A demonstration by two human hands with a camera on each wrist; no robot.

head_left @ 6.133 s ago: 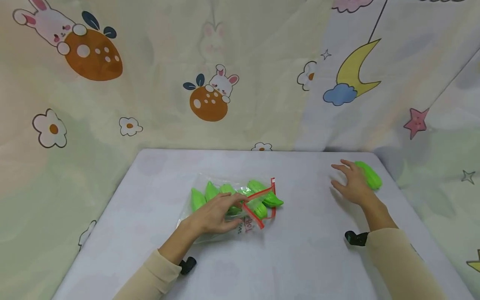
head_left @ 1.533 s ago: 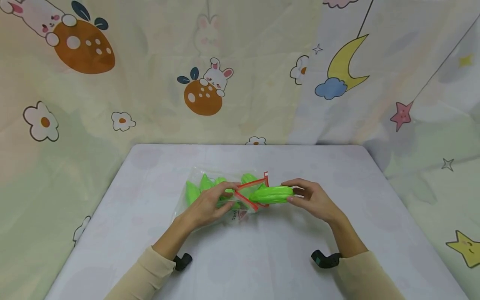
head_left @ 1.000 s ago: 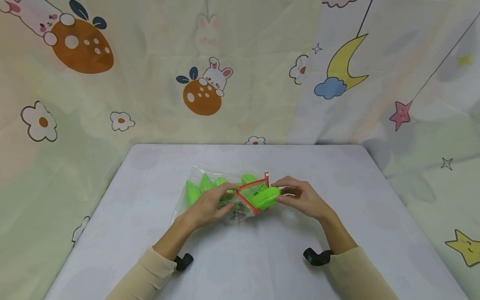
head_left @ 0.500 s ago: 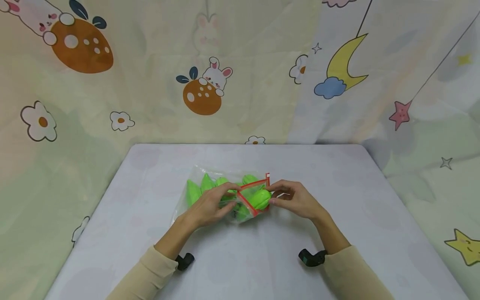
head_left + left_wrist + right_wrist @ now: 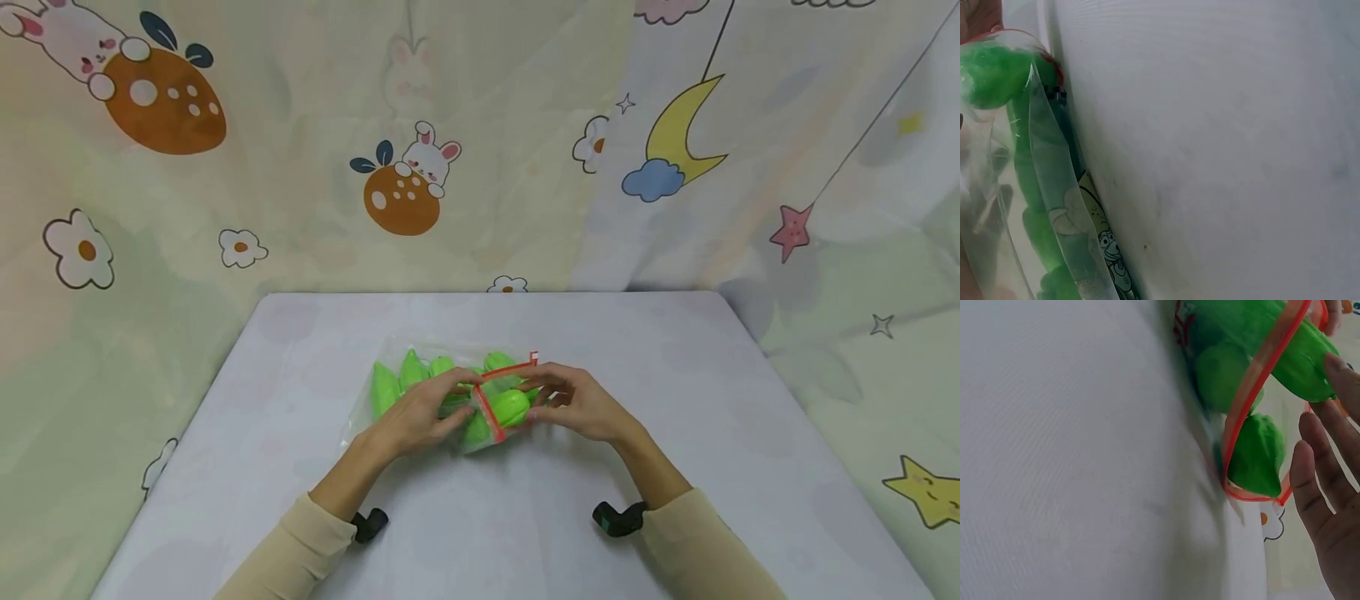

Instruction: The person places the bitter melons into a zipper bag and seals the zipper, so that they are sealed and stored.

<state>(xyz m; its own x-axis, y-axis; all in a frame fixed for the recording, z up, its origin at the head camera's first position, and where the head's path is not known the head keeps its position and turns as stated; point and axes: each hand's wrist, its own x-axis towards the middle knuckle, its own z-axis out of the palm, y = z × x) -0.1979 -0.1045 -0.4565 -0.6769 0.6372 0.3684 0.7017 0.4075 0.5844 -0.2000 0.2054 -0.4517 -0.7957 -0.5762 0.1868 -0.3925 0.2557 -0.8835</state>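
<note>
A clear zip bag (image 5: 363, 427) with a red zip edge lies on the white table, several green bitter melons (image 5: 386, 389) inside it. My left hand (image 5: 416, 412) holds the bag's upper layer near its mouth, between thumb and fingers. My right hand (image 5: 581, 408) pinches the end of a ribbed bitter melon (image 5: 510, 408), most of which is inside the mouth. In the right wrist view, the thumb and fingers meet this melon's end (image 5: 1307, 365), while another melon (image 5: 1257, 456) lies below it in the opening. Through the bag's film (image 5: 1054, 169), the left wrist view shows green shapes.
The white table (image 5: 637, 333) runs back to a cloth backdrop (image 5: 510, 167) printed with rabbits, flowers and a moon. A black wrist camera (image 5: 371, 526) sits on the left wrist, another camera (image 5: 619, 519) on the right.
The right hand took the lone melon from the table's right side and brought it left to the bag. Over the last second it has pushed the melon further in; the left hand stayed nearly still.
</note>
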